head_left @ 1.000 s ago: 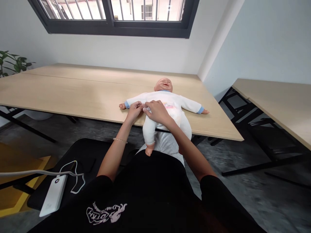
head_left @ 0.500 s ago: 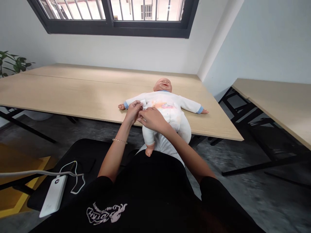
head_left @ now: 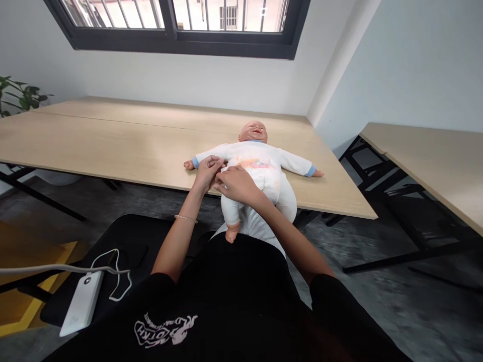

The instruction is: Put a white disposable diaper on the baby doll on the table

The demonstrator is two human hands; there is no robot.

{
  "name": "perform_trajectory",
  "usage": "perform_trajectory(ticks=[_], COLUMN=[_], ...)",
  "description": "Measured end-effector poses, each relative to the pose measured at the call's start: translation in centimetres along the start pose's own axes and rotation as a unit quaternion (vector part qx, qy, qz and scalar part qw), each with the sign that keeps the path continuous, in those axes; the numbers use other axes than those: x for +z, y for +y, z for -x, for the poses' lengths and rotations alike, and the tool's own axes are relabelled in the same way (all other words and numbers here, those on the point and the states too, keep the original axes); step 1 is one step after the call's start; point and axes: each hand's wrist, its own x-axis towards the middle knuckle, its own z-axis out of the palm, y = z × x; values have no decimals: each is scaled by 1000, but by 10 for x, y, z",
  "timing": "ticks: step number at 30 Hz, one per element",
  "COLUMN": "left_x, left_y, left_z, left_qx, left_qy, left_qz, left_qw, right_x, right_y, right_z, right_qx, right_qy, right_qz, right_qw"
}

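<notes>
White cloth of the doll's romper [head_left: 260,168] is pinched at the doll's right flank by both hands: left hand [head_left: 207,172] outside, right hand [head_left: 236,183] on the belly, fingers closed together. Doll [head_left: 253,131] lies face-up on the counter [head_left: 113,146], head away, legs overhanging the near edge.

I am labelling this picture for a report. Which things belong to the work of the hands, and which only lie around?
In the work:
left hand, pinching the suit fabric
right hand, on the same spot
baby doll
white suit

Lying about:
power bank with its cable
plant
long table
second table
</notes>
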Motion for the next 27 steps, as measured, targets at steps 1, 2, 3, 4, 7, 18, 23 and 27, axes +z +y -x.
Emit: perform_trajectory(ticks=[1, 2, 3, 4, 7, 18, 23, 27], left_x=[0, -1, -2, -4, -12, -24, -14, -15], left_y=[0, 0, 1, 2, 7, 12, 2, 0], left_z=[-1, -1, -2, -3, -5, 1, -1, -1], left_qx=[1, -1, -5, -10, -37, -43, -25, -39], left_qy=[-10, -27, -48, -68, -122, -163, -95, -82], left_qz=[-9, -24, -39, -53, -69, -60, -53, -43], left_qw=[1000, 999, 998, 996, 989, 984, 994, 995], right_x=[-1, -2, -3, -3, -5, -2, 0, 0], right_y=[0, -1, -1, -1, -2, 0, 0, 0], right_z=[0, 0, 0, 1, 2, 3, 4, 4], right_qx=[1, 1, 2, 0, -2, 6, 4, 0], right_qy=[-6, -12, -18, -22, -25, -13, -3, -4], right_qz=[1, 0, -2, -5, -13, -30, -21, -17], right_qw=[1000, 1000, 1000, 1000, 1000, 999, 1000, 1000])
